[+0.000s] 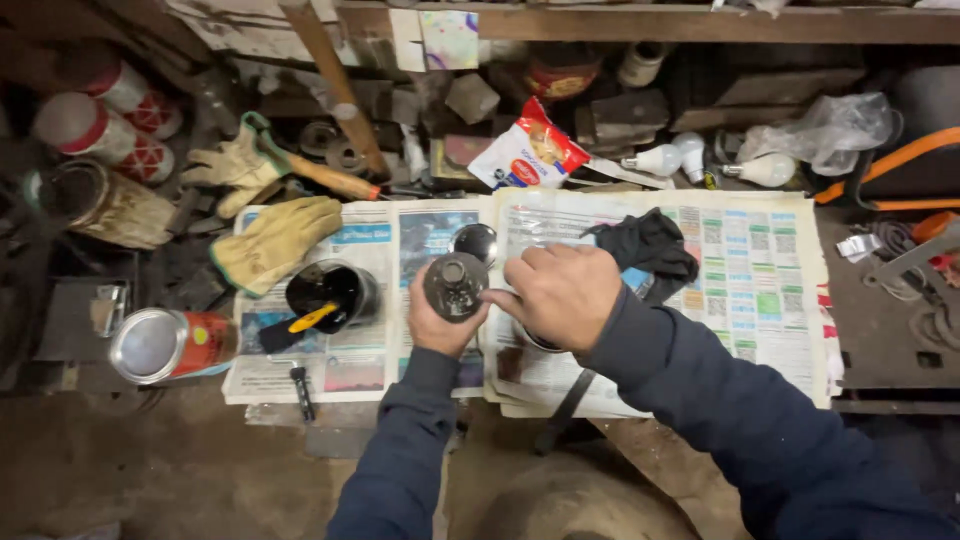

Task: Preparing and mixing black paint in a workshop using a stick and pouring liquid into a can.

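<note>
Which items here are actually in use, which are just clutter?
In use:
left hand gripping the dark round metal part
right hand touching that part
newspaper under the work

Lying about:
work gloves
black tin with a brush in it
red can on its side
black cloth
light bulbs
snack packet

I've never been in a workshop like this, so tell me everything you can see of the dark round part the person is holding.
The dark round part looks like dull, grimy metal, cylindrical, with a smaller raised hub on its upturned end. It is held above the newspaper. The left hand grips it from below and the right hand touches its side.
</note>
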